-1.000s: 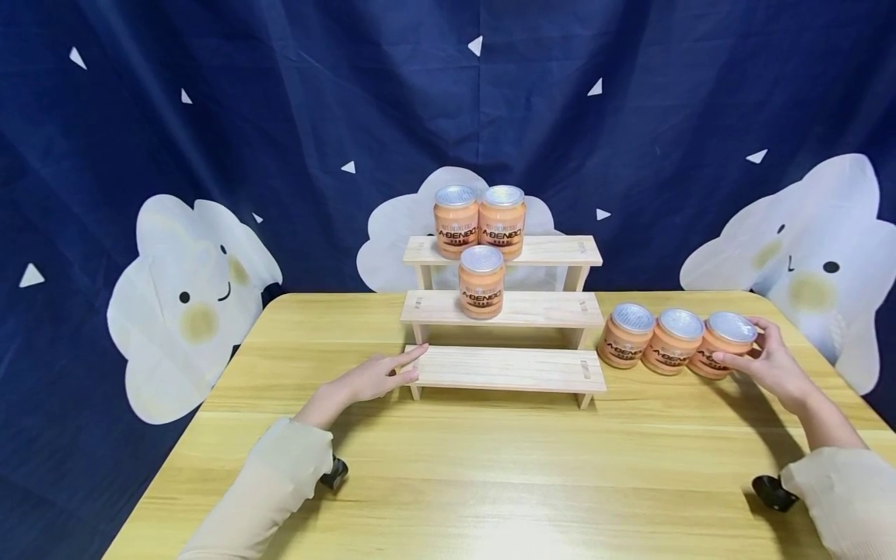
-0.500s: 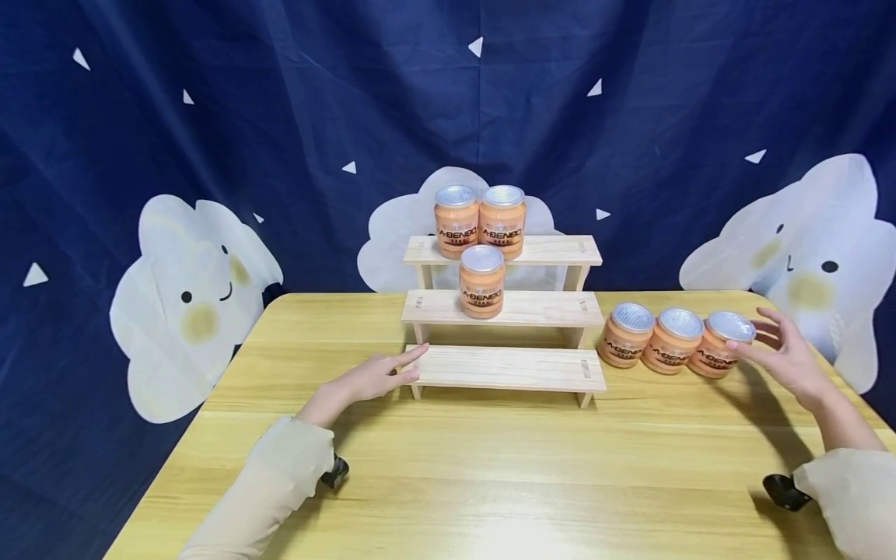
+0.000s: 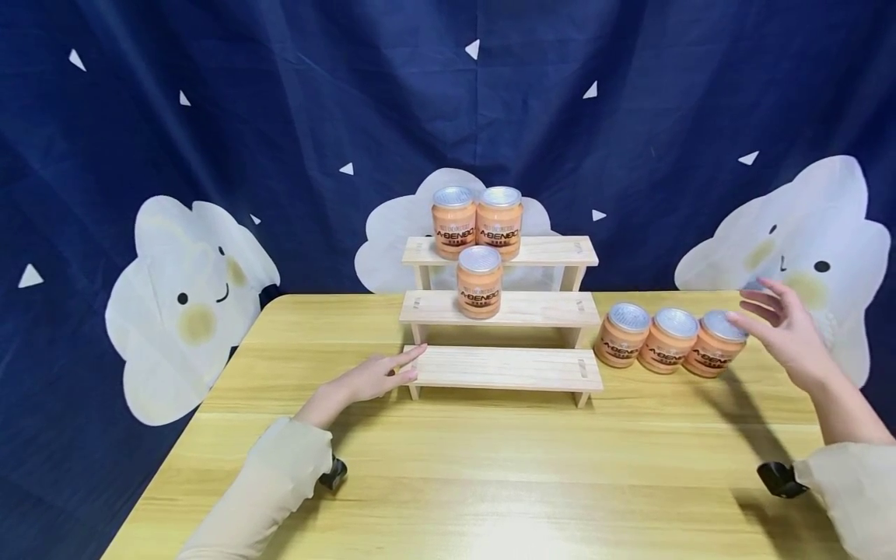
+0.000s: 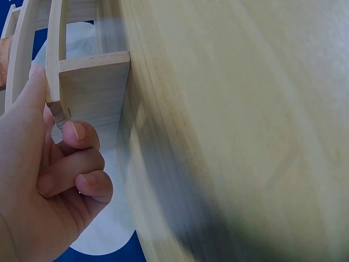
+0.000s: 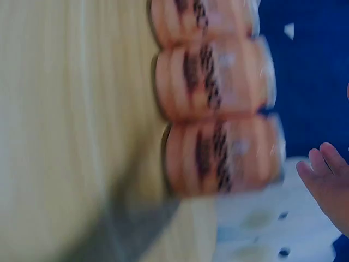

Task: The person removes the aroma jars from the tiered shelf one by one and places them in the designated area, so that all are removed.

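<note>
My left hand [image 3: 371,377] holds the left end of the lowest step of a pale wooden three-tier stand [image 3: 504,367]; the left wrist view shows its other fingers [image 4: 90,183] curled below the board. Raised to the right of a row of orange jars with silver lids, my right hand [image 3: 791,334] has loosely bent, spread fingers and grips nothing. It is nearest the rightmost jar [image 3: 714,350]. Beside that stand the middle jar [image 3: 668,346] and the left jar [image 3: 621,338], close together. In the right wrist view, the hand [image 5: 330,183] is apart from the blurred jars.
Two jars [image 3: 476,222] stand side by side on the top step, and one jar [image 3: 479,284] is on the middle step. A wooden table [image 3: 490,467] bears everything. Behind it hangs a dark blue cloth [image 3: 294,117] with white clouds and triangles.
My right hand has let go of the rightmost jar, drawn back to the right and risen. The jars stay in place. My left hand keeps its place at the stand.
</note>
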`<state>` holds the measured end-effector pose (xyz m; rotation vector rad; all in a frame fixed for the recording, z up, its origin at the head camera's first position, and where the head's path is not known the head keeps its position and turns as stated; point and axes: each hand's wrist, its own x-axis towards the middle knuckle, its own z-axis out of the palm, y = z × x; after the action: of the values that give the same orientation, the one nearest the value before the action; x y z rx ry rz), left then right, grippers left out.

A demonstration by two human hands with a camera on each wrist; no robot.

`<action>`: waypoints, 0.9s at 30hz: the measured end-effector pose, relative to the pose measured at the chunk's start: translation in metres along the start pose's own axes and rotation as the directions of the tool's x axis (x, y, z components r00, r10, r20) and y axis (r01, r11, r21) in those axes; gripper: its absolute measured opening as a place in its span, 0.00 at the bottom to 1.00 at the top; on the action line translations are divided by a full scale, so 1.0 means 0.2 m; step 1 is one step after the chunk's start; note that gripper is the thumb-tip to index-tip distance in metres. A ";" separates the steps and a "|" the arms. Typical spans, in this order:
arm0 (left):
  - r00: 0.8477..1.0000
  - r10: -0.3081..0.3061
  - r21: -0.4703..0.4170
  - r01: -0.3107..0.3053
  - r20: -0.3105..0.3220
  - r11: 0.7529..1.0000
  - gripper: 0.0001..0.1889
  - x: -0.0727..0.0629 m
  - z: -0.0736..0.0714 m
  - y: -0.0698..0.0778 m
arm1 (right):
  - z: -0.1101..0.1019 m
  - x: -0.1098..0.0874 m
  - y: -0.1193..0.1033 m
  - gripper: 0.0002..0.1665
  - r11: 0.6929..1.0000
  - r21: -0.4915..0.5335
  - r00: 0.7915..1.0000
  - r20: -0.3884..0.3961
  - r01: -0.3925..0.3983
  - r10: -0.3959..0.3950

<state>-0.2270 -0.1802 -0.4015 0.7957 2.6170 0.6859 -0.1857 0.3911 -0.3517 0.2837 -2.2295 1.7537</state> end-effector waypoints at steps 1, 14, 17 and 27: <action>1.000 0.000 0.000 0.000 -0.002 1.000 0.31 0.00 0.00 0.00 | 0.03 0.01 -0.02 0.39 0.999 0.038 1.000 0.012 0.014 -0.015; 1.000 -0.003 0.000 0.003 0.000 1.000 0.31 0.00 0.00 0.00 | 0.51 0.20 -0.18 0.34 0.983 -0.024 0.979 0.098 0.181 -0.178; 1.000 -0.004 0.001 0.004 -0.004 1.000 0.31 0.00 0.01 -0.01 | 0.61 0.23 -0.20 0.34 0.983 -0.043 0.977 0.127 0.179 -0.172; 1.000 0.006 -0.004 -0.006 -0.015 1.000 0.31 0.00 0.01 -0.02 | 0.87 0.31 -0.23 0.37 0.992 -0.040 0.966 0.235 0.123 -0.110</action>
<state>-0.2273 -0.1821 -0.4043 0.8009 2.6263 0.7014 -0.2466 0.2127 -0.3264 0.6249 -2.3608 1.6697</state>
